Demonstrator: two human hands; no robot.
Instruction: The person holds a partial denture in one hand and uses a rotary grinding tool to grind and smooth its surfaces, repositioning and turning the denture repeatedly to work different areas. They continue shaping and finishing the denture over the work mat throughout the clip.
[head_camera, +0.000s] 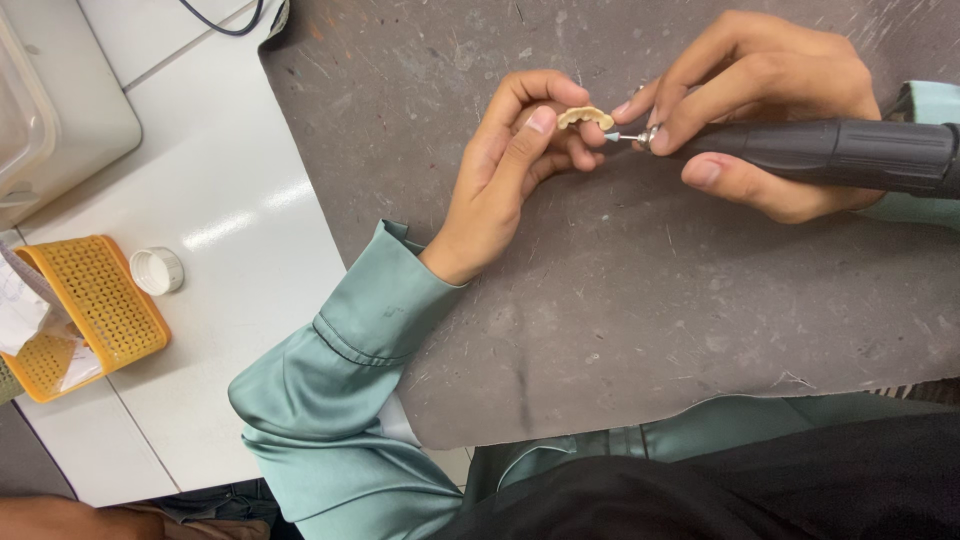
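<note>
Sleeve: a green satin sleeve (340, 380) comes in from 7 o'clock, nearest the camera, over the edge of the grey mat (640, 300).
Left hand: the left hand (505, 170) sits just above centre, fingers curled shut, thumb and forefinger pinching a small cream dental arch (585, 117).
Dental arch: it's up at 12 o'clock on the mat, lifted off the surface, its curve running left to right and bowed upward.
Right hand: the right hand (765, 110) comes in from 2 o'clock, fingers closed in a pen grip round a black rotary tool (830, 150).
Tool axis: the tool lies near level, its body pointing off to 3 o'clock, and its thin metal tip (625, 136) aims at 9 o'clock.
Key relation: the tip meets the right end of the arch, so the arch lies just left of the right fingertips; the left hand is the nearer, already on it.
Table: farther off at 9 o'clock, a white cap (158, 270) and a yellow perforated tray (95, 300) rest on the white table (230, 220).
</note>
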